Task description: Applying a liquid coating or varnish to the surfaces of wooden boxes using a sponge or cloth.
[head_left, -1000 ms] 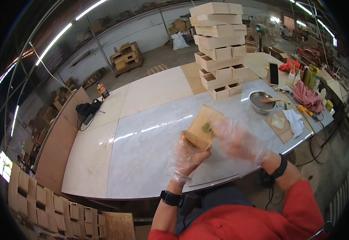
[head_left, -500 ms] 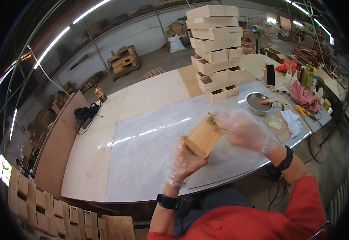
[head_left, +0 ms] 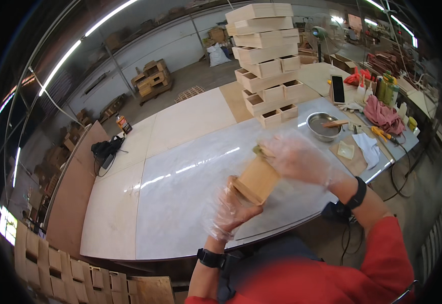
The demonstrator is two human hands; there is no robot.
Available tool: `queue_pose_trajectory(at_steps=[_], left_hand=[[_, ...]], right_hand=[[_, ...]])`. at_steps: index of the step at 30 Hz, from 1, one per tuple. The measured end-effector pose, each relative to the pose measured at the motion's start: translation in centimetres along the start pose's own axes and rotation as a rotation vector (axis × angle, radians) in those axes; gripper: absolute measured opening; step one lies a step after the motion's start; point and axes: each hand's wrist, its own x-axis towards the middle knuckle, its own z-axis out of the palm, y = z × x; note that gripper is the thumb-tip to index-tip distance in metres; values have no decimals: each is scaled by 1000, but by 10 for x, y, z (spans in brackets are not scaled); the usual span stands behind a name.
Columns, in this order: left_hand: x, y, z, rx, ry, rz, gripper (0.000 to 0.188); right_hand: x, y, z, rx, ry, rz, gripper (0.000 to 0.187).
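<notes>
A small pale wooden box (head_left: 259, 178) is held tilted above the table by my left hand (head_left: 229, 207), whose gloved fingers wrap its near end. My right hand (head_left: 298, 158), in a clear plastic glove too and blurred by motion, is at the box's far end. A small greenish pad or cloth (head_left: 257, 150) shows at its fingertips, pressed against the box's far edge. The wooden face of the box has a yellowish tone. Its inside is hidden from me.
Compartmented wooden boxes (head_left: 265, 66) stand in a tall stack at the back. To the right are a metal bowl (head_left: 324, 133) with a brush across it, a white cloth (head_left: 367, 150), a phone (head_left: 337, 89), bottles and a pink rag (head_left: 383, 114). Black cables (head_left: 107, 147) lie left.
My right hand and the greenish pad have shifted a little left and up along the box's far end. The box has turned slightly more upright in my left hand.
</notes>
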Motion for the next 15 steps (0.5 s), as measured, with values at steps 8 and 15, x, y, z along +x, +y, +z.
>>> queue_pose_trajectory(at_steps=[8, 15], left_hand=[[3, -7, -6, -36, 59, -29, 60], [1, 13, -7, -205, 48, -92, 58]], right_hand=[[-34, -15, -9, 148, -43, 132, 28], [-46, -9, 6, 26, 48, 85, 33]])
